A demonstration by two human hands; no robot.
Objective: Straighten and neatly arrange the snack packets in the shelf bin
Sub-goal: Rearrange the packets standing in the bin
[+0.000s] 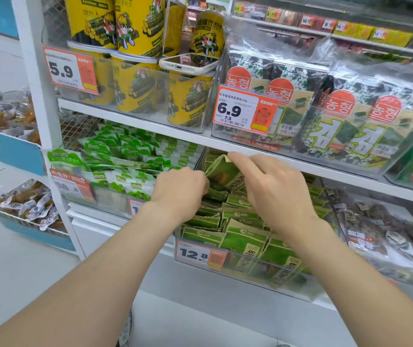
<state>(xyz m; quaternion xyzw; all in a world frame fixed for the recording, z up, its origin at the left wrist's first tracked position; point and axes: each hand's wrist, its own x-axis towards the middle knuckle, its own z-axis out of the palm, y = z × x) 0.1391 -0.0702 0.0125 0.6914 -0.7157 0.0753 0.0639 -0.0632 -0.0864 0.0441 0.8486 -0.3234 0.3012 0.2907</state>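
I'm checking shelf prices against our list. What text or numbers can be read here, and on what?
"5.9": upper-left price tag, on the yellow-can bin.
"6.9" and "7.5": upper-right price tag, on the seaweed bin.
"12.8": lower price tag, on the bin of green packets.
"김": seaweed packs.
Too blurred or small: lower-left tag, top-shelf tags, all fine print.

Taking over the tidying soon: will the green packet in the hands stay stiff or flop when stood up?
Probably floppy: the lifted packet curls where the right hand pinches its top corner. Likely light, since fingertips alone raise it. May slump unless neighbouring packets prop it.
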